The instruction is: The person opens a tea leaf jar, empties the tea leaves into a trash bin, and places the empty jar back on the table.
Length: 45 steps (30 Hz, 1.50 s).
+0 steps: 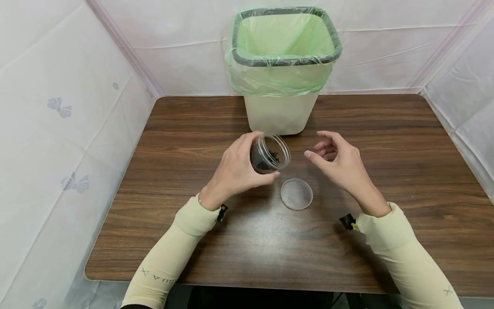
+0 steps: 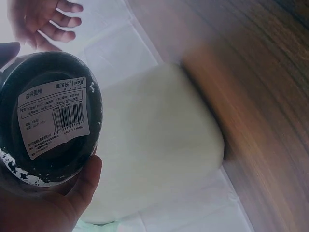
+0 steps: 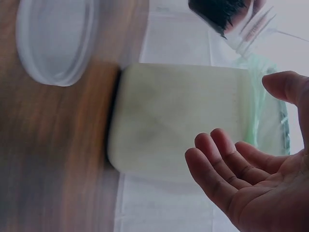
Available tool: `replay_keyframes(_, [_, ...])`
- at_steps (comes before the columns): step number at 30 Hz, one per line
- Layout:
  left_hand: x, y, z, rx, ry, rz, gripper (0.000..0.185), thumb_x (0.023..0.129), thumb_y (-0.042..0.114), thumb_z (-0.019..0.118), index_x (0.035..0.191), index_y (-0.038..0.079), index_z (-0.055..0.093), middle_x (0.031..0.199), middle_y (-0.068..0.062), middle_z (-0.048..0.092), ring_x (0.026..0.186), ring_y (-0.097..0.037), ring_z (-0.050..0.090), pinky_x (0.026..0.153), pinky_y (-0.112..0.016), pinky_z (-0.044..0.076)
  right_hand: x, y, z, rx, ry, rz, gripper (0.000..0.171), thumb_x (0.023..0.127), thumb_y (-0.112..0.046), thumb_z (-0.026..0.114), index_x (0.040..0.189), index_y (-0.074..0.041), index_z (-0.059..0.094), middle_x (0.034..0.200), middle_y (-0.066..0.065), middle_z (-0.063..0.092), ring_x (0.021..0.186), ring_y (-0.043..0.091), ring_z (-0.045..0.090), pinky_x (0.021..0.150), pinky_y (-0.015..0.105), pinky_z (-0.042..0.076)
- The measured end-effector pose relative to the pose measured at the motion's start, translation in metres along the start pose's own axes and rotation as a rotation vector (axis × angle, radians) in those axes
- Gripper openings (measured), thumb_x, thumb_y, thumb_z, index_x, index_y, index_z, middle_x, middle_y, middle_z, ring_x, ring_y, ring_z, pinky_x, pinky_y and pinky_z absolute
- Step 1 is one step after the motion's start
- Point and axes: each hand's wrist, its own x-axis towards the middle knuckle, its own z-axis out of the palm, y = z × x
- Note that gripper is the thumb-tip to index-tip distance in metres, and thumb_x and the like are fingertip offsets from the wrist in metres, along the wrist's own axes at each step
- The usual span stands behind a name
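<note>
Left hand (image 1: 235,171): gripping a clear jar (image 1: 269,153) round its body, fingers curling over the top and thumb pressing beneath. The jar is tilting on its side, lifted off the table (image 1: 193,240), its open mouth pointing toward 2 o'clock and the right hand. Dark contents are lying in the lower part of the jar. In the left wrist view the jar's base (image 2: 50,116) is showing a white barcode label (image 2: 52,116), with the thumb (image 2: 84,181) lying against its lower rim.

Right hand (image 1: 339,165): hovering empty just at 3 o'clock of the jar mouth, palm turning inward, fingers loosely curved and slightly spread, touching nothing. The right wrist view is showing the same fingers (image 3: 217,164) apart and holding nothing.

Lid (image 1: 296,194): clear, round, lying flat on the table at 5 o'clock of the jar, between the two hands and free of both.

Bin (image 1: 283,71): pale, lined with a green bag (image 1: 283,38), standing upright at 12 o'clock of the jar at the far table edge.

Sleeves (image 1: 193,223): pale yellow, covering both forearms.
</note>
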Motion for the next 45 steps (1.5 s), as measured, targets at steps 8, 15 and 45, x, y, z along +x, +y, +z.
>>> replay_keyframes(8, [0.002,-0.001,-0.003,-0.008,0.017,0.003,0.091,0.062,0.05,0.087,0.134,0.005,0.053,0.12,-0.005,0.061,0.11,-0.019,0.059,0.093,-0.037,0.049,0.01,-0.01,-0.002,0.008,0.032,-0.011,0.053,0.09,-0.03,0.075,0.137,-0.01,0.058,0.105,0.009,0.07,0.088,0.014,0.066,0.072,0.019,0.048])
replay_keyframes(15, [0.004,-0.001,-0.007,-0.021,0.026,-0.016,0.092,0.061,0.05,0.088,0.134,0.006,0.053,0.12,-0.004,0.062,0.11,-0.018,0.058,0.094,-0.036,0.049,0.015,-0.015,-0.007,0.009,0.048,0.009,0.055,0.09,-0.032,0.075,0.138,-0.012,0.058,0.105,0.006,0.07,0.089,0.008,0.065,0.071,0.02,0.045])
replay_keyframes(45, [0.012,-0.001,-0.019,-0.04,0.106,-0.019,0.094,0.061,0.051,0.088,0.134,0.004,0.054,0.116,-0.005,0.064,0.105,-0.019,0.061,0.087,-0.039,0.051,0.047,-0.031,-0.032,0.184,0.107,0.069,0.059,0.091,-0.026,0.073,0.143,-0.009,0.052,0.095,-0.003,0.067,0.074,0.006,0.067,0.062,0.021,0.055])
